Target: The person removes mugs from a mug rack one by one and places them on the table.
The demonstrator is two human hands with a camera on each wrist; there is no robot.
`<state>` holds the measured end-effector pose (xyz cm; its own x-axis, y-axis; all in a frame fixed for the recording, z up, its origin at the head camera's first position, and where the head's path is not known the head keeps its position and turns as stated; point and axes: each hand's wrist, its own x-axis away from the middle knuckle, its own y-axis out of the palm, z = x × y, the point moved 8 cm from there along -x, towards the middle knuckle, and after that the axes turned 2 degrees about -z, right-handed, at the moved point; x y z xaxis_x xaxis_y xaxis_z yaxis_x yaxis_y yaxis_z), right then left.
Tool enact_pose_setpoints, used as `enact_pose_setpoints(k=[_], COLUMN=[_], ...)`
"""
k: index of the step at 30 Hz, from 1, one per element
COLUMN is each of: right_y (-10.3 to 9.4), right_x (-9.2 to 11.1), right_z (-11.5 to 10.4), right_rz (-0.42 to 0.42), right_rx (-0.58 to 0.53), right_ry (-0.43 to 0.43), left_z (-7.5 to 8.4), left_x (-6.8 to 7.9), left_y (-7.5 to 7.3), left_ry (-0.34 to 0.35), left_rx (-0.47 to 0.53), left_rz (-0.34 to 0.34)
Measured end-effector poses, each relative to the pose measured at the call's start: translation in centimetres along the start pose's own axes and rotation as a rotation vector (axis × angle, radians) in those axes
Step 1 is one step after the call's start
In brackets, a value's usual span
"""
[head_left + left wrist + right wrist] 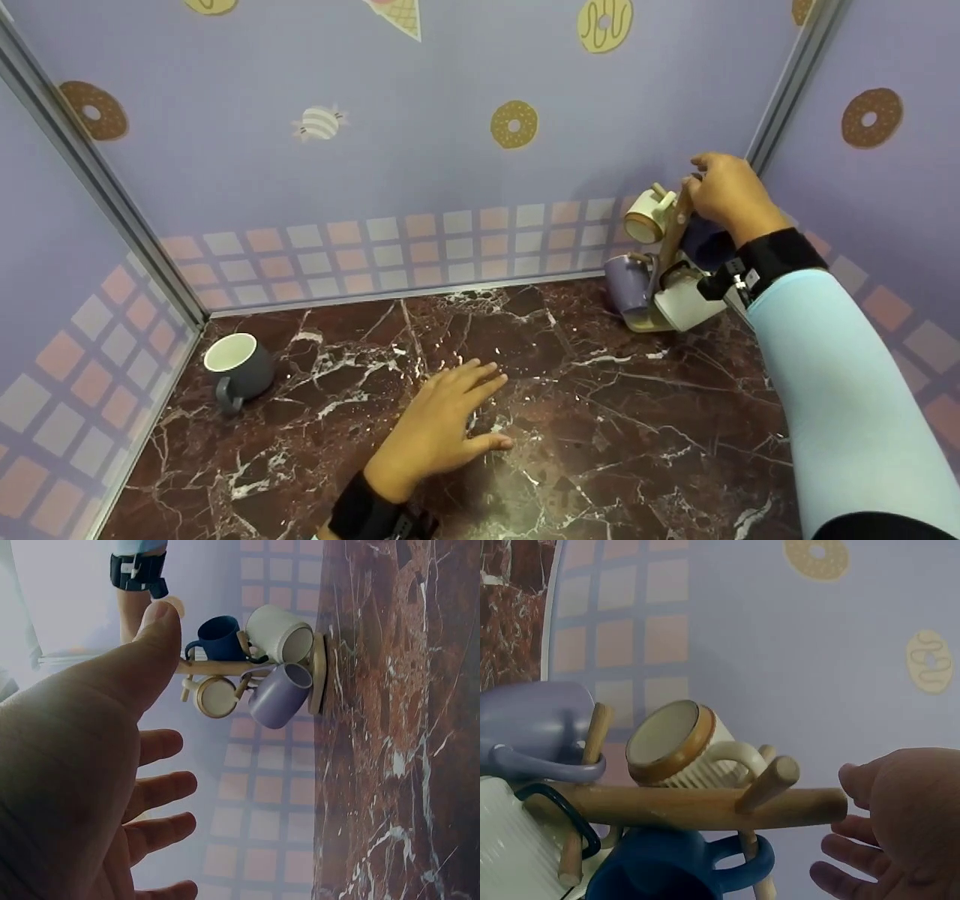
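Observation:
At the back right stands a wooden mug tree (660, 806) with several mugs on its pegs. They are a cream mug with a brown rim (645, 217), a purple mug (628, 283), a dark blue mug (220, 637) and a white mug with a dark handle (688, 301). My right hand (731, 191) is at the top of the post, its thumb and loosely bent fingers around the tip; whether they touch it I cannot tell. Over the middle of the table my left hand (442, 420) has its fingers spread, holding nothing. A dark grey mug (251, 371) stands upright at far left.
The dark red marbled table (600, 427) meets a purple back wall (420, 150) with printed sweets and a tile pattern. Side walls close in the left and right, joined by metal corner strips (101, 176). The mug tree stands close to the back right corner.

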<state>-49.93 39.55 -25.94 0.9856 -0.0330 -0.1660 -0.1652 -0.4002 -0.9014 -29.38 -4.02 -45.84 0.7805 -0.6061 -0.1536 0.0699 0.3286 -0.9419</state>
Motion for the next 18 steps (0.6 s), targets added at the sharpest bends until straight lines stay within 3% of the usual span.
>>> enact_pose_setpoints(k=[8,18], right_y=[1.0,1.3], right_x=[-1.1,-1.3], right_z=[0.7,1.7], right_rz=[-0.057,0.012], right_rx=[-0.077,-0.147], right_ry=[0.006,0.045], left_z=[0.3,0.6], left_x=[0.1,-0.1], left_y=[0.6,1.0], left_ry=[-0.024,-0.002], left_rx=[0.027,-0.017], left_rz=[-0.042,-0.046])
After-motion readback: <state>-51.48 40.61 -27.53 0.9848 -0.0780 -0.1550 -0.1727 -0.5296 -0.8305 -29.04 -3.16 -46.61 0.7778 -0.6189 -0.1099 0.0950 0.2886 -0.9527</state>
